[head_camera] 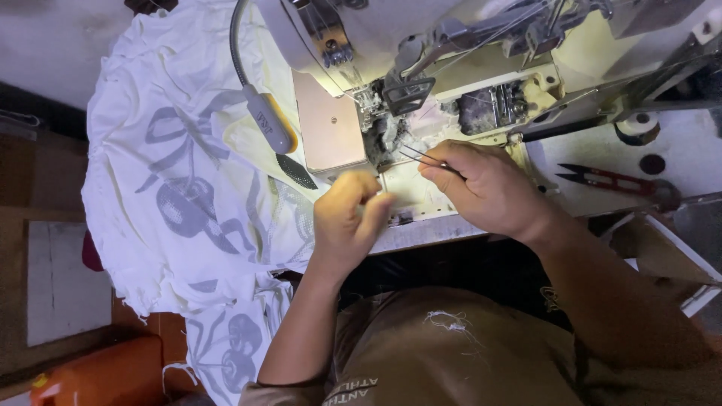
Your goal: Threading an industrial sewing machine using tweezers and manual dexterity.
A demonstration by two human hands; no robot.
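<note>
Your right hand point(489, 188) pinches thin tweezers point(421, 158) at the sewing machine point(451, 83). Your left hand point(346, 218) is curled shut, pinching nothing I can see.

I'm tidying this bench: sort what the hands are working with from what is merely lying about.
In use:
right hand, pinching tweezers
left hand, closed, contents unclear
sewing machine
lamp

Lying about:
red-handled snips
white printed fabric
orange container
</note>
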